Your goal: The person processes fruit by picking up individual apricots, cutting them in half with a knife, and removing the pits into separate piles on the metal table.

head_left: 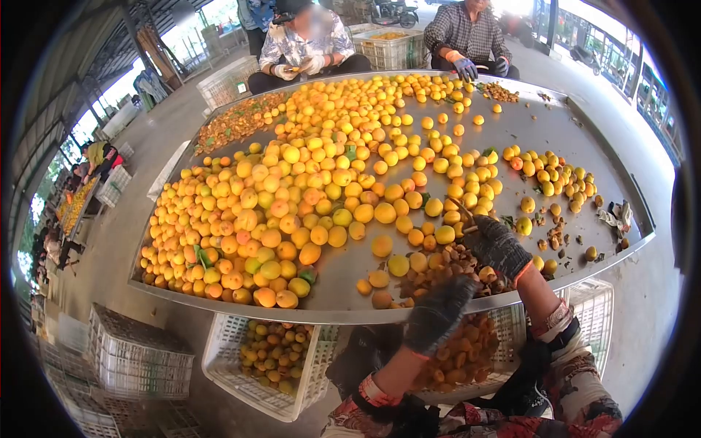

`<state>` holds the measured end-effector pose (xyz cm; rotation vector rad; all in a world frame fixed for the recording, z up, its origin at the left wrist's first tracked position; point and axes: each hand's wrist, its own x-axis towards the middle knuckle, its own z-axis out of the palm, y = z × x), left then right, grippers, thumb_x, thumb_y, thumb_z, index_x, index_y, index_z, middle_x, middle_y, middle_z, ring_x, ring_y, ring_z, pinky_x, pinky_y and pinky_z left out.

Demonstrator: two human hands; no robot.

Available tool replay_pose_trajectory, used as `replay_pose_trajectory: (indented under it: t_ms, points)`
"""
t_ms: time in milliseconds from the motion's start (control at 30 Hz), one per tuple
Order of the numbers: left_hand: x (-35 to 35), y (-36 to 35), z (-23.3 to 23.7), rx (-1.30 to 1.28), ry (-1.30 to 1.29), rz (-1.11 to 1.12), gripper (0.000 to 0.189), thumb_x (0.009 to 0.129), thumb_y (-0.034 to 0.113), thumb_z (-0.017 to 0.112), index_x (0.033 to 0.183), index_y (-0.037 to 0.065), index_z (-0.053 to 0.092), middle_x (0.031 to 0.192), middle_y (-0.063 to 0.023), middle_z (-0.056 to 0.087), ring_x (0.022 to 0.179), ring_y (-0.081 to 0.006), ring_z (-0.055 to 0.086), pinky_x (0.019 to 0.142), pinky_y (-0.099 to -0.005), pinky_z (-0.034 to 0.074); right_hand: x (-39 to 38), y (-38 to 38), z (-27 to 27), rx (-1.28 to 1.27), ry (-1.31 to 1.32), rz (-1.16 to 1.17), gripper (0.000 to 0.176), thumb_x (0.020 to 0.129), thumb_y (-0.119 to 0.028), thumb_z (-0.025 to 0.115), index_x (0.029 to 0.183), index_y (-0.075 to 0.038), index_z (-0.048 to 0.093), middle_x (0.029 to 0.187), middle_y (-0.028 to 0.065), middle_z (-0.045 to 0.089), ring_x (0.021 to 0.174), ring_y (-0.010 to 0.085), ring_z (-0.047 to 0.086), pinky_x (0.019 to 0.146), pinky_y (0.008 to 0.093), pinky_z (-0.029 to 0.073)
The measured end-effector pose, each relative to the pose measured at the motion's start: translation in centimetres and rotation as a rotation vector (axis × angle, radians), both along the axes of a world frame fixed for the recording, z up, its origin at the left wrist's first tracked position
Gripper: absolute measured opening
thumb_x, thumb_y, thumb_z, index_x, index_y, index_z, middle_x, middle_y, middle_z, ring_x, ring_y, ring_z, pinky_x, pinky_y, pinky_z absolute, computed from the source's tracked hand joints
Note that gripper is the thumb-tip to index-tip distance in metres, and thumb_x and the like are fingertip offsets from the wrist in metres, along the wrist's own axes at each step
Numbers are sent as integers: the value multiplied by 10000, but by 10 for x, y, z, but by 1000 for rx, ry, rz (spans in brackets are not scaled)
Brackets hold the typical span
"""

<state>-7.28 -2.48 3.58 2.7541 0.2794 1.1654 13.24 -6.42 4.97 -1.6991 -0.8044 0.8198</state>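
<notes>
My right hand [499, 244], in a dark grey glove, is closed around a thin brown stick-like tool [458, 206], whose exact kind I cannot make out. It is above the table's near right part, beside a pile of brown apricot pits [454, 264]. My left hand [440, 314], also gloved, is over the near rim, close to that pile. Its fingers are blurred and partly turned away, so their grip does not show. A large heap of yellow-orange apricots [270, 212] covers the left and middle of the metal table [350, 281].
Below the near edge stand a white crate [321, 365] with whole apricots and another with orange pieces [460, 350]. Two people sit across the table, one gloved hand [462, 66] near fruit. Apricots and scraps [555, 235] lie at right. Stacked crates [139, 354] stand at left.
</notes>
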Motion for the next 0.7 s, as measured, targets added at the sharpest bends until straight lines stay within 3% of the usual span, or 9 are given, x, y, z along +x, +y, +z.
replay_pose_trajectory:
  t_ms: [33, 67, 100, 133, 200, 333, 433, 567, 700]
  points:
    - [-4, 4, 9, -2, -1, -1, 271, 860, 275, 544, 1007, 53, 596, 902, -115, 630, 797, -251, 611, 643, -332, 471, -3, 15, 6, 40, 587, -120, 443, 794, -224, 559, 1186, -35, 478, 811, 139, 604, 712, 173, 599, 615, 310, 495]
    - [-9, 8, 19, -906, -125, -89, 270, 874, 269, 521, 1017, 52, 593, 889, -90, 626, 780, -209, 601, 626, -306, 469, -12, 27, 17, 40, 587, -121, 443, 794, -224, 559, 1186, -35, 478, 811, 139, 604, 712, 173, 599, 615, 310, 495]
    - [-12, 12, 24, -1810, -250, -176, 271, 888, 264, 497, 1026, 51, 590, 877, -66, 621, 764, -168, 591, 609, -279, 467, -30, 38, 39, -85, 182, 44, 421, 802, -192, 573, 1182, -36, 485, 874, 116, 605, 786, 192, 590, 672, 311, 484]
    - [-13, 17, 22, -1812, -252, -174, 271, 888, 264, 497, 1026, 51, 590, 877, -66, 621, 764, -168, 591, 609, -279, 467, -45, 50, 52, -206, -225, 207, 400, 809, -160, 586, 1179, -37, 493, 937, 94, 605, 861, 210, 582, 729, 313, 473]
    - [-15, 31, 20, -1578, -544, 85, 318, 917, 283, 426, 1030, 22, 569, 922, -90, 589, 794, -139, 557, 599, -291, 460, -57, 80, 45, -165, -396, 258, 411, 801, -149, 584, 1187, -45, 488, 946, 111, 611, 858, 240, 591, 735, 337, 471]
    - [-23, 46, 16, -1941, -810, 18, 367, 901, 328, 428, 1038, 11, 554, 897, -83, 585, 817, -173, 551, 627, -308, 482, -66, 148, 4, -34, -777, 430, 463, 758, -125, 579, 1205, -69, 476, 994, 160, 611, 891, 322, 594, 766, 398, 459]
    - [-24, 54, 3, -1782, -833, 91, 387, 904, 341, 410, 1061, 10, 534, 885, -87, 577, 778, -190, 558, 591, -313, 487, -76, 185, -13, -254, -1024, 464, 493, 726, -129, 573, 1205, -75, 473, 1029, 168, 599, 923, 338, 579, 777, 397, 458]
    - [-34, 59, 8, -1818, -813, 77, 382, 904, 347, 406, 1076, 29, 527, 920, -87, 569, 745, -193, 565, 574, -309, 488, -82, 203, -22, -370, -1112, 419, 496, 717, -161, 570, 1197, -78, 479, 1018, 168, 602, 916, 335, 583, 775, 394, 460]
    - [-37, 61, 14, -1789, -845, 189, 358, 901, 335, 444, 1130, 65, 497, 957, -83, 560, 719, -179, 566, 573, -290, 482, -72, 176, -4, -233, -847, 421, 458, 778, -199, 578, 1210, -94, 470, 1171, 138, 517, 983, 306, 564, 801, 383, 465]
